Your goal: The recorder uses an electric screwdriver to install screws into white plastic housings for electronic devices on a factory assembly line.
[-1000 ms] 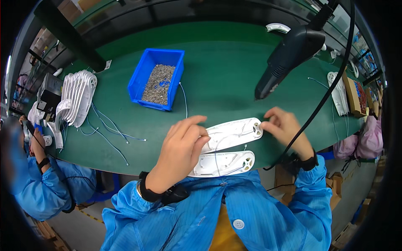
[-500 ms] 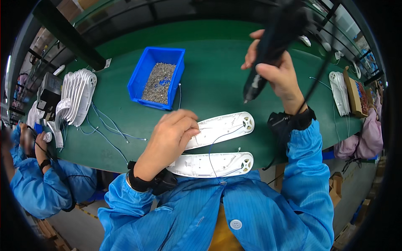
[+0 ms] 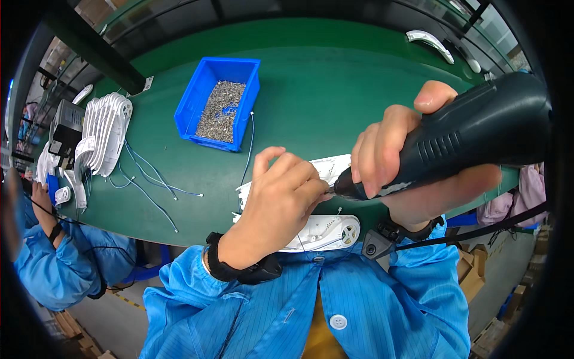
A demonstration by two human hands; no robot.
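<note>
My right hand [image 3: 382, 149] is wrapped round a black electric screwdriver [image 3: 472, 131], held tilted with its nose down to the left. The screwdriver's bit meets the fingertips of my left hand [image 3: 281, 200], which are pinched together; whatever they hold is too small to make out. Below both hands lies a white curved plastic housing [image 3: 329, 167], largely covered by them. Nearer to me, a second white housing [image 3: 335, 230] with a round spoked end lies on the table edge, partly under my left hand, with a thin wire on it.
A blue bin [image 3: 186, 113] of small screws stands beyond my left hand on the green table [image 3: 311, 84]. At left are stacked white housings [image 3: 110, 134] with trailing blue wires [image 3: 152, 206]. A co-worker's blue sleeve [image 3: 57, 263] shows at far left. A white curved part [image 3: 430, 42] lies at far right.
My right hand has brought the screwdriver down and nearer, its bit now at my left fingertips. My left hand has shifted right over the housings.
</note>
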